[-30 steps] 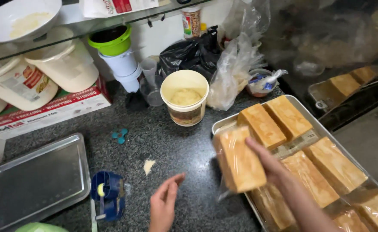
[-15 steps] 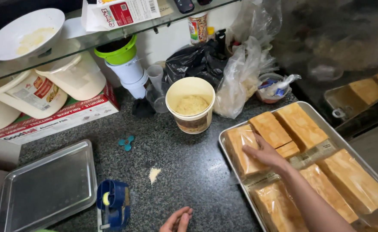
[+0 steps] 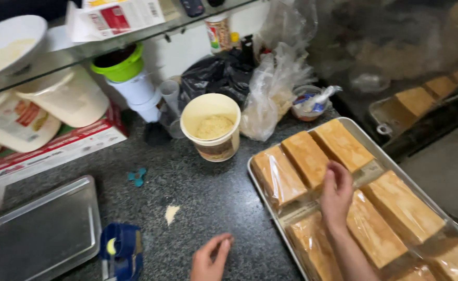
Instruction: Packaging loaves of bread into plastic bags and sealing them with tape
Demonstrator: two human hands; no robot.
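A working food kitchen, likely a bakery. On the right a metal baking tray (image 3: 361, 134) holds many wrapped golden loaves (image 3: 308, 157). On the dark speckled stone counter (image 3: 208, 200) stands a tub of crumbly yellow filling (image 3: 212, 127). At the far left stand big white tubs (image 3: 65, 96) and a glass shelf (image 3: 57, 54).

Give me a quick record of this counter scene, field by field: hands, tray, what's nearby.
Right hand: right hand rests open on the bagged loaves, holding nothing
Left hand: left hand hovers loosely curled above the dark counter, empty
Tray: metal tray carries the wrapped loaves in rows
Tub: cream tub stands open beside the tray, pale crumbly stuff inside
Left side: empty steel tray, blue tape dispenser
Behind: clear plastic bags, black bag
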